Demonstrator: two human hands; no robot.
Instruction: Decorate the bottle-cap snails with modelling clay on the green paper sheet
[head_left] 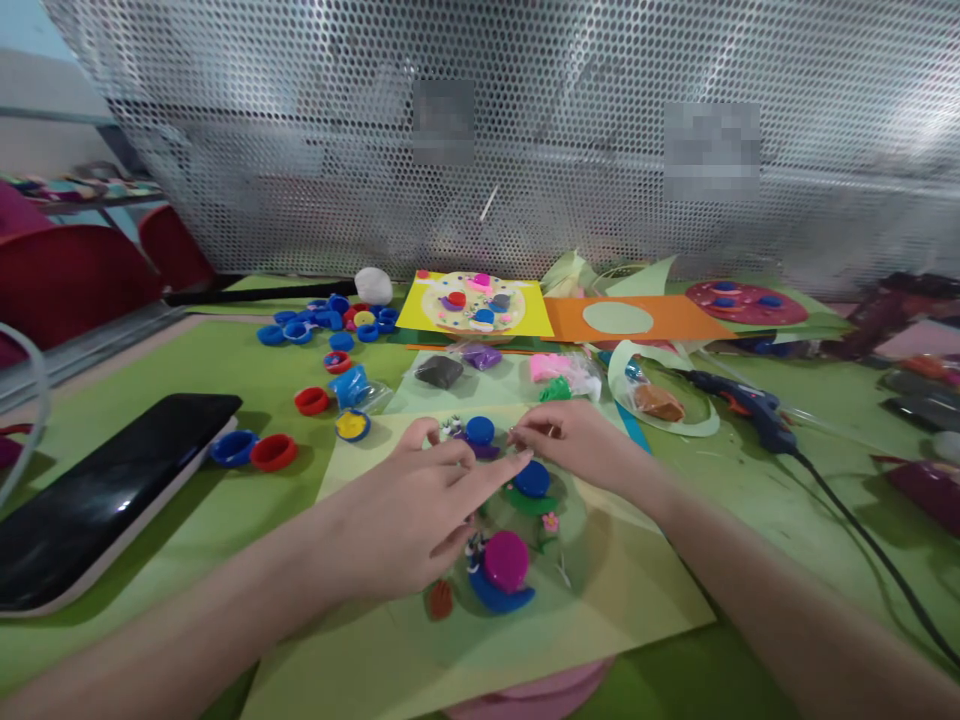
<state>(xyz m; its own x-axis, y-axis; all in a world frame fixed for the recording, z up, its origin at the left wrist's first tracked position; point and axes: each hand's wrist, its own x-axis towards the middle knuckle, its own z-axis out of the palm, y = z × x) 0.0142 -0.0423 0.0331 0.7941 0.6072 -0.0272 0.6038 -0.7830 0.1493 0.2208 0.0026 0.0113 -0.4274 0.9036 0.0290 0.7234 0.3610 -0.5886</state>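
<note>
A pale yellow paper sheet (pixel 637 610) lies before me, bearing snail figures of bottle caps and modelling clay. One has a blue cap (pixel 480 431) on purple clay, another a blue cap (pixel 533 479) on green clay, and the nearest a magenta cap (pixel 507 561) on blue clay. My left hand (pixel 420 505) hovers over the sheet, index finger stretched toward the green-bodied snail, its other fingers partly bent. Between the two upper snails, my right hand (pixel 566 440) is closed in a pinch; whatever it holds is too small to make out. A pink clay flower (pixel 550 522) and a brown clay piece (pixel 441 600) lie lower down.
On the left are a black phone-like device (pixel 112 490), red caps (pixel 274 453) and several blue caps (pixel 298 332). Bagged clay (pixel 439 371) lies beyond the sheet. A glue gun (pixel 750 410) with its cord sits right. Finished-looking yellow artwork (pixel 532 305) stands before a perforated metal panel (pixel 315 180).
</note>
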